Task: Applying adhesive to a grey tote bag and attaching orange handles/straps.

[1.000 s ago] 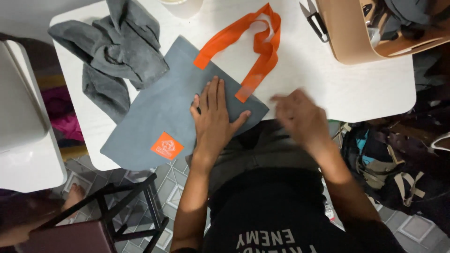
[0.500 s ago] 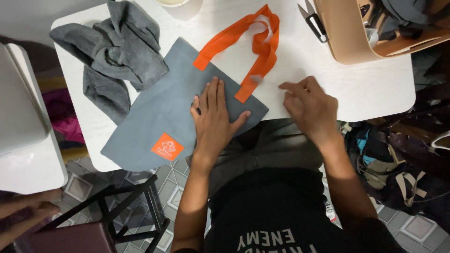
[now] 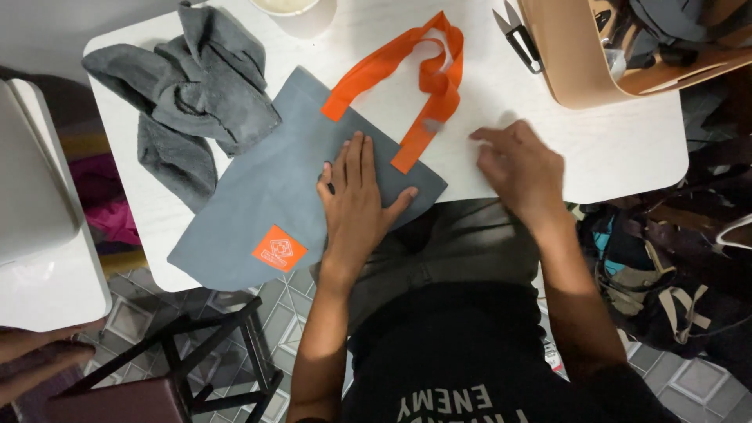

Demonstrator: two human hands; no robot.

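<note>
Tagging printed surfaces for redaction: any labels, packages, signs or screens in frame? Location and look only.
Orange patch: diamond-set square with a pale emblem, on the lower corner of the grey tote bag, left of the left hand pressing the bag flat.
Shirt print: pale block lettering across a black shirt, bottom edge, partly cut off.
No packages, signs or screens visible.
</note>
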